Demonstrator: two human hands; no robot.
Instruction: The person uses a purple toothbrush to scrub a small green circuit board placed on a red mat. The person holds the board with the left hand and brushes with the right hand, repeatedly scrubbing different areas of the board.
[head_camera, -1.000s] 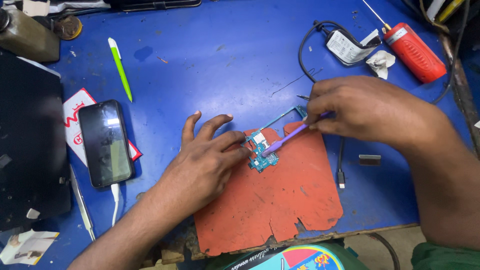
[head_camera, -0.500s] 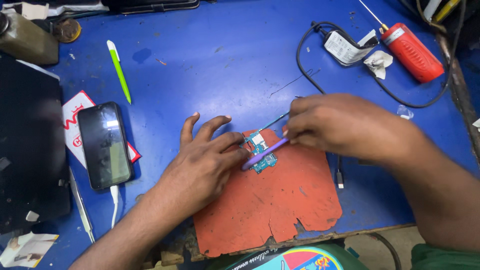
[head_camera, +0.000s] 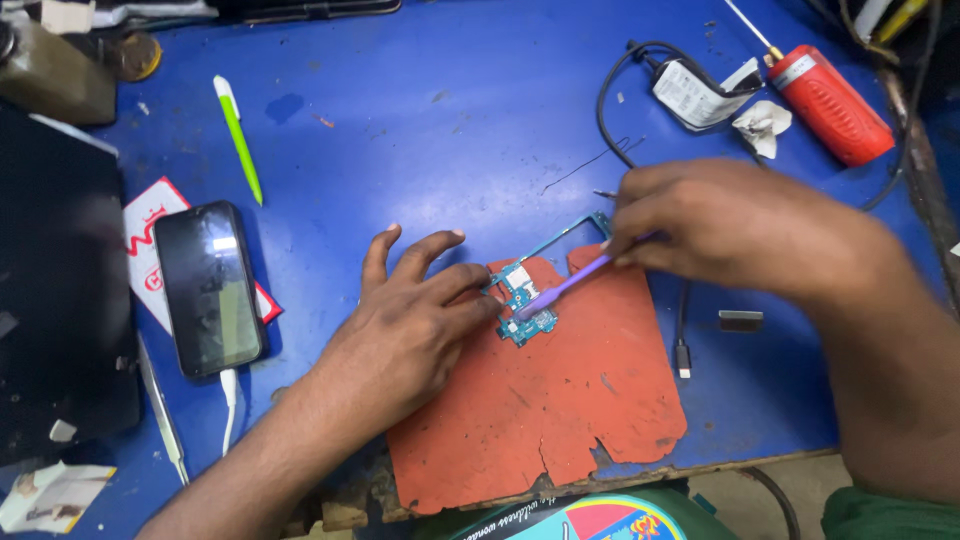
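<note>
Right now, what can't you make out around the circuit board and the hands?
Head view only:
- Purple tool: its rear end is hidden inside the right hand.
- Circuit board: parts too small to tell; the left hand fingertips cover its left edge.
- Tool tip's contact with the board: blurred, unclear.
- Black cable: partly hidden under the right hand.
- Red mat: its near-left corner is hidden by the left wrist.

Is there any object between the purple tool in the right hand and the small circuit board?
Nothing visible. The purple tool, held by the right hand, already reaches the circuit board on the red mat. The left hand touches the board's left edge only.
</note>
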